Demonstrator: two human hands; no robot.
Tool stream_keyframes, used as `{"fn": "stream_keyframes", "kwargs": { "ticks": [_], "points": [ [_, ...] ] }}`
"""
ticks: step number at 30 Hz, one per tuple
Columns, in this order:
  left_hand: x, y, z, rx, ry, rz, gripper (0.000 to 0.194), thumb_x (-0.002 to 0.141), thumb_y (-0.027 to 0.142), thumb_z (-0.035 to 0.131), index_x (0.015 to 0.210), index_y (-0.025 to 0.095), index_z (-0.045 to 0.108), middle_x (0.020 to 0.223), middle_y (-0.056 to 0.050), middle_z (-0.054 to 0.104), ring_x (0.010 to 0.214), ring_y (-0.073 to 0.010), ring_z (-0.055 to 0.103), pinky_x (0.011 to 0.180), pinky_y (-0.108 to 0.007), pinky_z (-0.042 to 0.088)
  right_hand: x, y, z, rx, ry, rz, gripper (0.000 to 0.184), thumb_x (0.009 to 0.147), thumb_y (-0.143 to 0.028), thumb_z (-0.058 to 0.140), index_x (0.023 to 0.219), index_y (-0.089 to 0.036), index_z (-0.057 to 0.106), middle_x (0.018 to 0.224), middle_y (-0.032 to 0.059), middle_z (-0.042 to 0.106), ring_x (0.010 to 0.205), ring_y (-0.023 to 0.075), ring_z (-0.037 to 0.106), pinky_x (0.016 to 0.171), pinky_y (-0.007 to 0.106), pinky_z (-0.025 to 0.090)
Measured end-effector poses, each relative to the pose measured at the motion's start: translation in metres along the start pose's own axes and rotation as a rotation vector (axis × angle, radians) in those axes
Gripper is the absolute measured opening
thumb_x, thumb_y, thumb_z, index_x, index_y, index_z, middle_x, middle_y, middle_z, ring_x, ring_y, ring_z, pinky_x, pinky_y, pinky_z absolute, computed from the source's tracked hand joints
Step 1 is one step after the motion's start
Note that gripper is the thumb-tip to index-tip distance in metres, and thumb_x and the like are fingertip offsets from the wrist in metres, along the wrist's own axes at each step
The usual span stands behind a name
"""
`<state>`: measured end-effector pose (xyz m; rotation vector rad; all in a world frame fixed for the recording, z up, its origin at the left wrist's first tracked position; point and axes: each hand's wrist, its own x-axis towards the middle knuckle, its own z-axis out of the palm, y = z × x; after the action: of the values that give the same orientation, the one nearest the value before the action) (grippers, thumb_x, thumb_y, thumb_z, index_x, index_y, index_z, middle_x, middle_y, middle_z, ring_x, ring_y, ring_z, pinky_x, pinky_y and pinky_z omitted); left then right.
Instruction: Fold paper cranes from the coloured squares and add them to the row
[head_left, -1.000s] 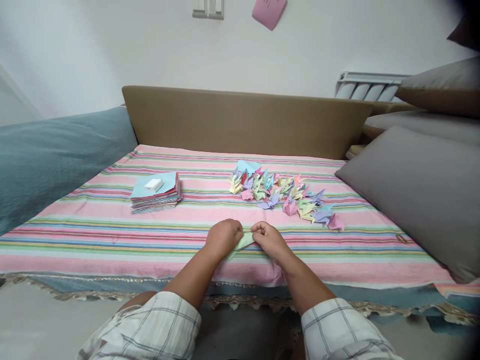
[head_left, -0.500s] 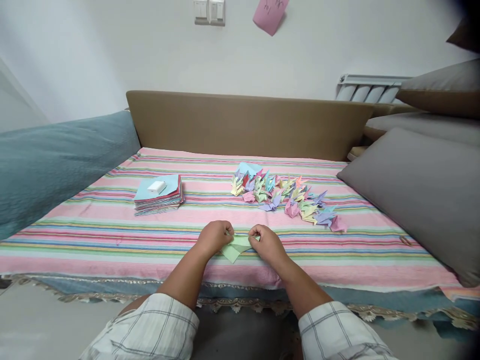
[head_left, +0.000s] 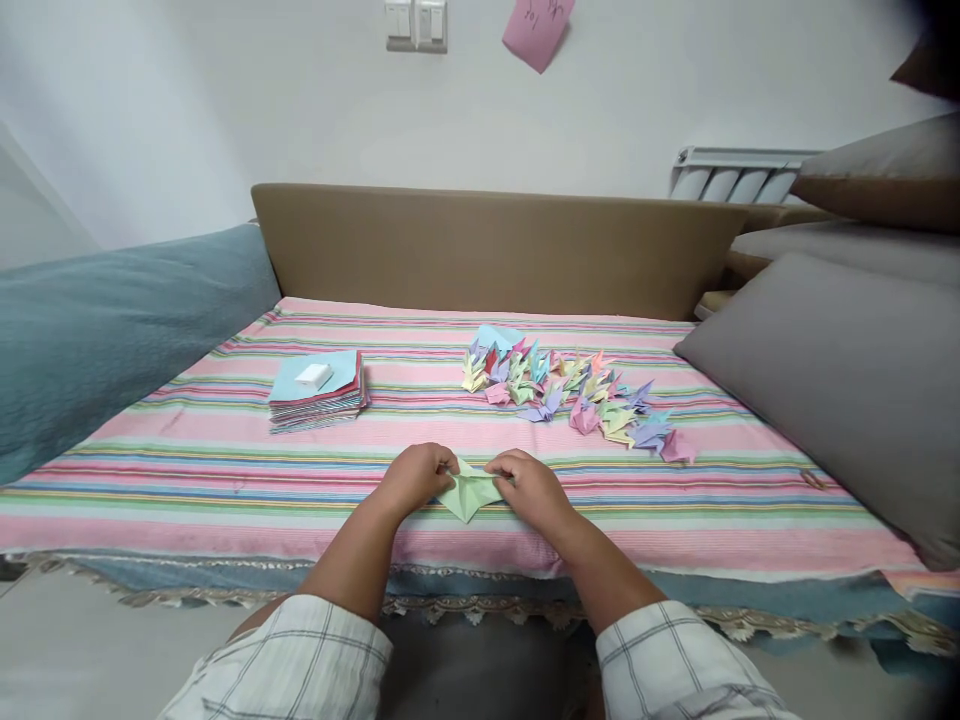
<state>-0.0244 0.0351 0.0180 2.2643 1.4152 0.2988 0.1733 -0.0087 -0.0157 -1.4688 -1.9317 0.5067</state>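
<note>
Between my hands is a light green sheet of origami paper (head_left: 468, 495), partly folded, with creases running to a point towards me. My left hand (head_left: 417, 480) pinches its left corner between thumb and fingers. At the opposite corner, my right hand (head_left: 531, 488) grips the paper the same way; its fingertips partly hide that edge. The paper is held low over the striped cloth (head_left: 225, 460). Beyond my right hand lies a spread of folded paper cranes (head_left: 577, 390) in many pastel colours.
To the left stands a stack of coloured paper (head_left: 319, 400) with a small white block (head_left: 313, 376) on top. A light blue sheet (head_left: 499, 336) lies behind the cranes. Grey cushions (head_left: 840, 380) fill the right side, and a small brownish item (head_left: 813, 480) lies near them.
The green paper has opened out: a flap now points up at the back and the front shows a centred point. My left hand has shifted slightly left.
</note>
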Motion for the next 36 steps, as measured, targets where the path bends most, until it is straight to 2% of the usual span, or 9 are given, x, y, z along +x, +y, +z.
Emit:
{"fn": "stream_keyframes", "kwargs": {
  "ticks": [5, 14, 20, 25, 31, 36],
  "points": [
    [-0.005, 0.002, 0.0, 0.046, -0.004, 0.015, 0.021, 0.066, 0.015, 0.055, 0.08, 0.022, 0.069, 0.064, 0.003, 0.062, 0.06, -0.0124, 0.056, 0.053, -0.02, 0.035, 0.001, 0.005, 0.004, -0.007, -0.026, -0.098, 0.034, 0.075, -0.008, 0.051, 0.098, -0.027, 0.067, 0.105, 0.0013, 0.064, 0.094, 0.0159, 0.059, 0.083, 0.029, 0.046],
    [-0.01, 0.002, 0.006, 0.098, 0.042, 0.096, 0.03, 0.066, 0.009, 0.054, 0.088, 0.023, 0.07, 0.081, 0.0, 0.067, 0.071, -0.0156, 0.059, 0.064, -0.023, 0.041, 0.003, 0.008, 0.004, -0.032, -0.036, -0.097, 0.029, 0.077, -0.011, 0.051, 0.095, -0.025, 0.069, 0.102, 0.0023, 0.065, 0.094, 0.0167, 0.059, 0.083, 0.029, 0.046],
    [-0.011, 0.003, 0.008, 0.107, 0.041, 0.143, 0.033, 0.065, 0.007, 0.051, 0.088, 0.022, 0.07, 0.089, -0.002, 0.068, 0.079, -0.0174, 0.061, 0.069, -0.024, 0.044, 0.002, 0.004, 0.006, -0.083, 0.008, -0.025, 0.023, 0.077, -0.012, 0.051, 0.088, -0.024, 0.067, 0.094, 0.0018, 0.064, 0.084, 0.016, 0.06, 0.072, 0.026, 0.044],
    [-0.01, 0.0, 0.009, 0.094, 0.034, 0.164, 0.035, 0.066, 0.006, 0.051, 0.091, 0.022, 0.07, 0.1, -0.003, 0.068, 0.092, -0.0191, 0.061, 0.08, -0.027, 0.045, 0.001, 0.004, 0.008, -0.106, 0.028, -0.009, 0.021, 0.074, -0.008, 0.05, 0.081, -0.022, 0.064, 0.087, 0.0012, 0.06, 0.075, 0.0142, 0.057, 0.064, 0.023, 0.04],
    [-0.007, -0.006, 0.015, 0.118, 0.038, 0.23, 0.037, 0.068, 0.006, 0.051, 0.095, 0.022, 0.07, 0.104, -0.003, 0.068, 0.099, -0.0194, 0.06, 0.089, -0.029, 0.044, 0.002, 0.014, 0.01, -0.045, 0.015, -0.079, 0.025, 0.074, -0.006, 0.049, 0.084, -0.022, 0.066, 0.093, 0.0034, 0.058, 0.085, 0.0153, 0.055, 0.073, 0.025, 0.042],
    [-0.006, -0.01, 0.019, 0.128, 0.048, 0.241, 0.039, 0.069, 0.006, 0.049, 0.096, 0.025, 0.07, 0.11, -0.002, 0.065, 0.102, -0.019, 0.059, 0.091, -0.03, 0.044, 0.002, 0.011, 0.006, -0.039, 0.004, -0.101, 0.026, 0.071, -0.006, 0.051, 0.087, -0.022, 0.065, 0.096, 0.0029, 0.061, 0.086, 0.0153, 0.056, 0.074, 0.025, 0.042]
  ]
}}
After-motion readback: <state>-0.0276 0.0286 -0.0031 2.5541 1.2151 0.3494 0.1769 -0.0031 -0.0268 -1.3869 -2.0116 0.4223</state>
